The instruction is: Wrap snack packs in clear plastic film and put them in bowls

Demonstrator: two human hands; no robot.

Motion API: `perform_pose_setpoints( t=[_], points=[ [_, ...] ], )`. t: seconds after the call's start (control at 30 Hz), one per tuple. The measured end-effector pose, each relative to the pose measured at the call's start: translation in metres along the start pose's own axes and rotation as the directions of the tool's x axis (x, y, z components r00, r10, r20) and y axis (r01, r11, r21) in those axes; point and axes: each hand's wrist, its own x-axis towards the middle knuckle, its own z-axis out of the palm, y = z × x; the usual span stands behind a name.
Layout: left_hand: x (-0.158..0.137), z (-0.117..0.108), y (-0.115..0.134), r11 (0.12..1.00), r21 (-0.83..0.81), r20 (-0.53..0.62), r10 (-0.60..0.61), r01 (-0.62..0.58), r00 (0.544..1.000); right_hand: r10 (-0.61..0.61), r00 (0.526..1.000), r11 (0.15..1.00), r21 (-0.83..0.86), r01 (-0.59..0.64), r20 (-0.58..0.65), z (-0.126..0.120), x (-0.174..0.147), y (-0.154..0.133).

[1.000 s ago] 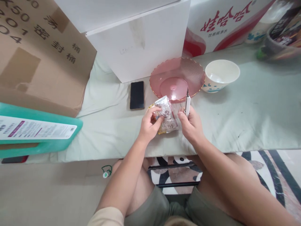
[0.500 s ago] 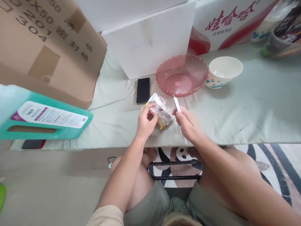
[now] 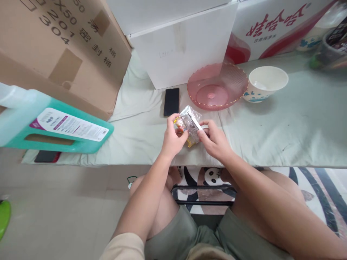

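My left hand (image 3: 175, 136) grips the left side of a clear, crinkly plastic packet (image 3: 193, 133) with yellow and red print, thumb in front and fingers behind. My right hand (image 3: 215, 141) is closed around a slim white pen-like tool (image 3: 195, 122) with a narrow dark tip. The tool lies slantwise over the packet's top right part, its tip toward the upper left; whether the tip touches the plastic I cannot tell. What the packet contains is hard to make out.
Behind the packet lie a black phone (image 3: 171, 102) and a pink scalloped bowl (image 3: 217, 103), with a white paper bowl (image 3: 267, 81) beside it. At left stand a green liquid jug (image 3: 70, 124) and a cardboard box (image 3: 89, 83). White boxes (image 3: 187, 54) line the back of the cloth-covered table (image 3: 271, 137).
My right hand has brought the white tool left, from beside the packet to over it. My left hand keeps its hold on the packet. The whole view has shifted slightly.
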Motion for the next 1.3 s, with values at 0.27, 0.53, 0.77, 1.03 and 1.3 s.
perform_pose_setpoints(
  t=[0.27, 0.53, 0.77, 1.03, 1.3],
  points=[
    [0.004, 0.001, 0.003, 0.999, -0.039, -0.045, 0.029, -0.031, 0.999, 0.085, 0.992, 0.996, -0.043, -0.081, 0.098, -0.001, 0.0, -0.004],
    [0.005, -0.006, 0.002, 0.994, -0.108, -0.168, -0.01, -0.008, 0.986, 0.103, 0.982, 0.994, -0.064, -0.094, 0.158, 0.0, -0.002, -0.006],
    [0.007, -0.008, 0.007, 0.981, -0.194, -0.287, -0.041, -0.016, 0.957, 0.114, 0.976, 0.991, -0.088, -0.099, 0.185, 0.001, -0.001, -0.006],
    [0.008, -0.009, 0.012, 0.947, -0.321, -0.346, -0.135, 0.018, 0.929, 0.132, 0.971, 0.986, -0.124, -0.109, 0.197, 0.0, -0.001, -0.005],
    [0.014, -0.011, 0.018, 0.877, -0.48, -0.4, -0.245, 0.026, 0.883, 0.131, 0.969, 0.981, -0.169, -0.096, 0.209, -0.003, 0.001, -0.005]
  ],
)
